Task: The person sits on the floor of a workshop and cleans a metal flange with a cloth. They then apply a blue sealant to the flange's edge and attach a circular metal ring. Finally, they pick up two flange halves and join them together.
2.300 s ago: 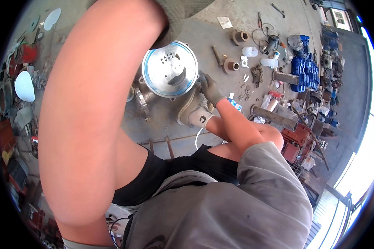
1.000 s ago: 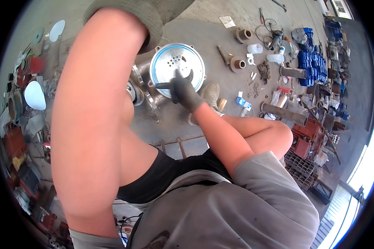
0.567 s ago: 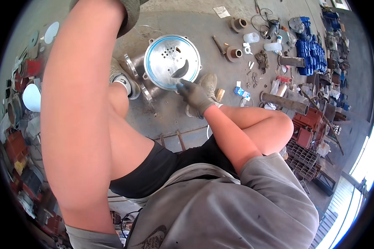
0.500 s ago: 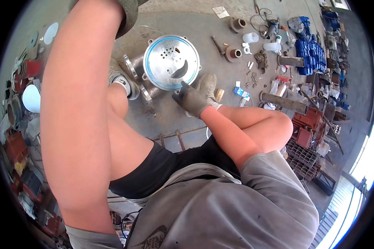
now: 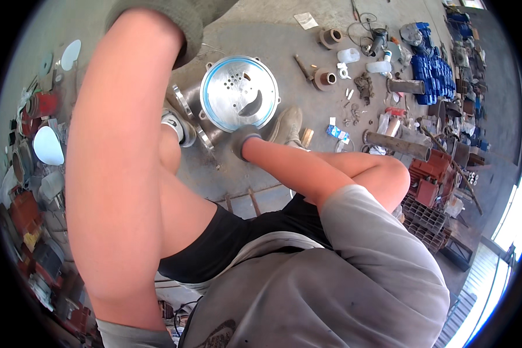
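A round machined metal cover [image 5: 220,93] with a blue ring near its rim, several small holes and a crescent-shaped opening sits on a metal pump-like housing [image 5: 185,103] with flanged side ports. The housing stands on the floor between my shoes. My right hand [image 5: 243,142], in a dark glove, is at the near edge of the housing, just below the rim. Its fingers are tucked out of sight, so I cannot tell whether they grip anything. Raised close to the camera at the top, my left hand [image 5: 206,20] wears a grey-green glove; its fingers run beyond the picture.
On the floor to the right lie metal bushings [image 5: 326,78], a plastic bottle [image 5: 379,67], an angle grinder [image 5: 379,39], a blue carton [image 5: 337,133] and pipe pieces [image 5: 397,145]. Blue castings [image 5: 432,75] are stacked farther off. Red parts and round discs [image 5: 48,145] crowd the left.
My right hand has slid left and slightly down along the near rim, its fingers going out of sight. My left glove has come further into view, shifting right and down.
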Demonstrator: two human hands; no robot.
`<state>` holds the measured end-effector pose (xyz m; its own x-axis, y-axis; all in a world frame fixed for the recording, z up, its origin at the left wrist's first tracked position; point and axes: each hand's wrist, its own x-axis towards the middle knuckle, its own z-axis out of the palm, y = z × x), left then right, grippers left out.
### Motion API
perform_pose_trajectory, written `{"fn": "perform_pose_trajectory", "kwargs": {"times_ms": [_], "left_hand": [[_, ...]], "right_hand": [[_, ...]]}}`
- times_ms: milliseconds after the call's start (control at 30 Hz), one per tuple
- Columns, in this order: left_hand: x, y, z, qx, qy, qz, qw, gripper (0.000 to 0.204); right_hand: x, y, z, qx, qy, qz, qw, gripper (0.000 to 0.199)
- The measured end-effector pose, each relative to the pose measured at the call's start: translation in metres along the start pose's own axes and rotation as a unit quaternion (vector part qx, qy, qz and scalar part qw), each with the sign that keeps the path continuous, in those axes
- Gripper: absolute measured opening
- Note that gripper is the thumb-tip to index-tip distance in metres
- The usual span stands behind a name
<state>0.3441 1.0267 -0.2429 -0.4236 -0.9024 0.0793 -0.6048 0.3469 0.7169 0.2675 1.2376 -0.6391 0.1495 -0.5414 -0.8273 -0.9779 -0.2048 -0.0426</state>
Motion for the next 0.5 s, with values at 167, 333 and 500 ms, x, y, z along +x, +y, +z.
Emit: {"fn": "perform_pose_trajectory", "kwargs": {"times_ms": [167, 333, 500], "left_hand": [[0.000, 0.001, 0.011, 0.030, 0.069, -0.012, 0.997, 0.066], [0.046, -0.043, 0.035, -0.065, -0.012, -0.002, 0.998, 0.072], [0.032, 0.001, 0.054, -0.197, -0.024, -0.032, 0.980, 0.081]], "right_hand": [[-0.069, 0.024, -0.124, 0.134, 0.100, -0.168, 0.971, 0.051], [-0.234, 0.182, -0.196, 0.141, 0.285, 0.049, 0.947, 0.065], [-0.401, 0.312, -0.081, 0.207, 0.614, 0.196, 0.736, 0.083]]}}
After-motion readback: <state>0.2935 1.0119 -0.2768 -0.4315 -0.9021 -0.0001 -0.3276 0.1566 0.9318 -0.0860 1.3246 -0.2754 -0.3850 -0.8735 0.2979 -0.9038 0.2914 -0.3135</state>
